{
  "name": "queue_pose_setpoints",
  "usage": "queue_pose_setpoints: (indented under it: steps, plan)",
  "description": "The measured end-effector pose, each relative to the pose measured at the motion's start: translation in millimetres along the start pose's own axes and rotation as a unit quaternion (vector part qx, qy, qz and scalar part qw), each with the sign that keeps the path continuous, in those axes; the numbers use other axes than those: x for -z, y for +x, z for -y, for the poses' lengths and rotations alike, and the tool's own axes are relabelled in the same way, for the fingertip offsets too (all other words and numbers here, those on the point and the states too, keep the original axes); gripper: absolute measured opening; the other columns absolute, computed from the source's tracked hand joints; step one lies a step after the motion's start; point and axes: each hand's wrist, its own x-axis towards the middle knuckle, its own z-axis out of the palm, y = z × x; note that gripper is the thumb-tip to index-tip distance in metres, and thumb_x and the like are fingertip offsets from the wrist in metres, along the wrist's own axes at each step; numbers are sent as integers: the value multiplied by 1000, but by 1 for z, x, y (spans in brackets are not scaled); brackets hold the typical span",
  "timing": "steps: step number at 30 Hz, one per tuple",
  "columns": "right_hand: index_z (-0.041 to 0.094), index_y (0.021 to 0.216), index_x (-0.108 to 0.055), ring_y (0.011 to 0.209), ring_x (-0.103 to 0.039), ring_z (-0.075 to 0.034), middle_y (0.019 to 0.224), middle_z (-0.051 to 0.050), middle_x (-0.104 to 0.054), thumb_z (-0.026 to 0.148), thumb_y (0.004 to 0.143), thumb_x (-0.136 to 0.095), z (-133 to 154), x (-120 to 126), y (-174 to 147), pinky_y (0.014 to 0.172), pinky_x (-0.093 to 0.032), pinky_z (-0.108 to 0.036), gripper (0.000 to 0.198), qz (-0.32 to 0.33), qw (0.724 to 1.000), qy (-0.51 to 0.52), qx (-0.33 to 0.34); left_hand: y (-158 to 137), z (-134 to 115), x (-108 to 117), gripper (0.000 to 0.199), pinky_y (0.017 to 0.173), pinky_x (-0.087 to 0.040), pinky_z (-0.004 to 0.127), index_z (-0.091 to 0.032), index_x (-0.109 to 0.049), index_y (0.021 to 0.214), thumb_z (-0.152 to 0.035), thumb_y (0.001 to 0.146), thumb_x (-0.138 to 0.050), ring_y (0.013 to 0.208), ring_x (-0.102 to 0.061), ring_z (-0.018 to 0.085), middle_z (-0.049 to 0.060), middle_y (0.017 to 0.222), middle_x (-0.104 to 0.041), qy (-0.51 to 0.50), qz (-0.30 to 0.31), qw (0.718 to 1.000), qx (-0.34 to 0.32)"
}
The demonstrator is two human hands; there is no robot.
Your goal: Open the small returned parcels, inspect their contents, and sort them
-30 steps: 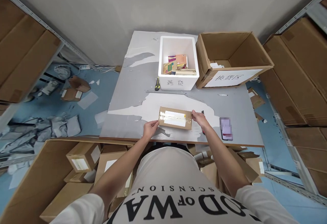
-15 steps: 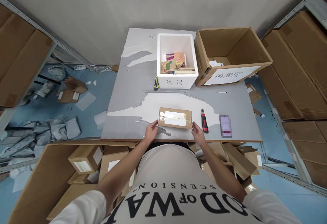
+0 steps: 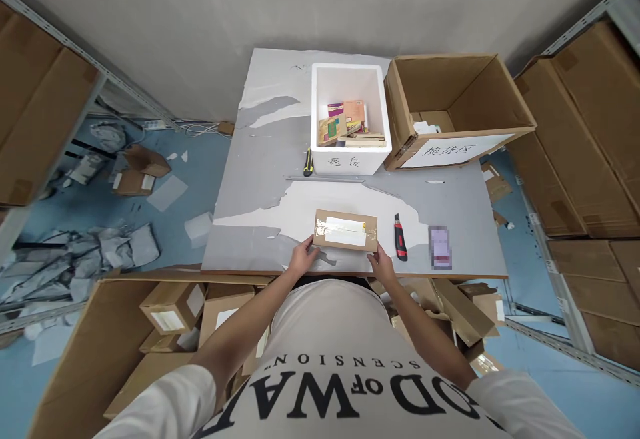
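Observation:
A small taped cardboard box (image 3: 323, 242) with a white label on top lies in front of me on the table. My left hand (image 3: 302, 258) grips its near left corner, thumb in front and fingers at the end. At the near right corner, my right hand (image 3: 383, 267) holds the box in the same way, its thumb at the front side. Just right of the box is a red and black utility knife (image 3: 401, 239). Farther right lies a blurred purple item (image 3: 441, 247) that I cannot make out.
A white foam box (image 3: 350, 163) with booklets stands behind, a yellow and black cutter (image 3: 309, 162) by its left corner. Beside it is an open carton (image 3: 410, 112) with a handwritten sign. Below the table's front edge, a large carton (image 3: 65, 365) holds several parcels. Shelves flank both sides.
Both hands have closed in on the box's near corners, the thumbs now against its front. The box has barely moved, and the whole view has shifted slightly.

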Motion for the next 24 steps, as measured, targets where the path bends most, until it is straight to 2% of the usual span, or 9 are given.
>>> queue_pose_setpoints:
  steps: [3, 8, 14, 20, 24]
  plan:
    - [18, 137, -45, 92, -64, -22, 112, -9, -68, 28, 81, -48, 0, 1, 4, 86, -49, -36, 57, -1, 1000, -15, 2, 3, 3, 0, 61, 110, -38, 39, -14, -52, 133, -35, 76, -62, 124, -54, 25, 10, 134, -57, 7, -1, 1000, 7]
    - [15, 117, -60, 81, -64, -23, 94, -10, -72, 31, 81, -44, -3, -6, 7, 78, -49, -34, 42, -9, 998, -56, -21, 6, 9, 2, 57, 105, -42, 39, -17, -55, 131, -40, 79, -61, 120, -58, 26, 8, 128, -62, 34, 5, 999, 0]
    - [15, 103, -64, 78, -63, -25, 88, -12, -71, 41, 83, -43, -6, -8, 8, 72, -47, -34, 40, -29, 999, -38, 5, 6, 7, 4, 52, 99, -47, 40, -19, -61, 124, -46, 81, -60, 109, -64, 26, 7, 118, -68, 82, 2, 996, -15]
    - [15, 89, -65, 64, -52, -18, 69, -5, -64, 56, 85, -39, 5, 8, 10, 62, -42, -28, 49, -30, 999, -27, 24, 7, -19, 9, 49, 94, -50, 35, -16, -59, 129, -41, 87, -52, 108, -64, 24, 7, 124, -65, 129, -17, 989, -62]
    - [14, 87, -67, 60, -48, -16, 63, -3, -60, 66, 85, -36, 18, 23, 15, 58, -38, -25, 61, -48, 997, -51, 39, 8, -43, 10, 46, 81, -53, 29, -18, -62, 125, -42, 87, -53, 94, -69, 22, 7, 114, -70, 175, -53, 981, -65]
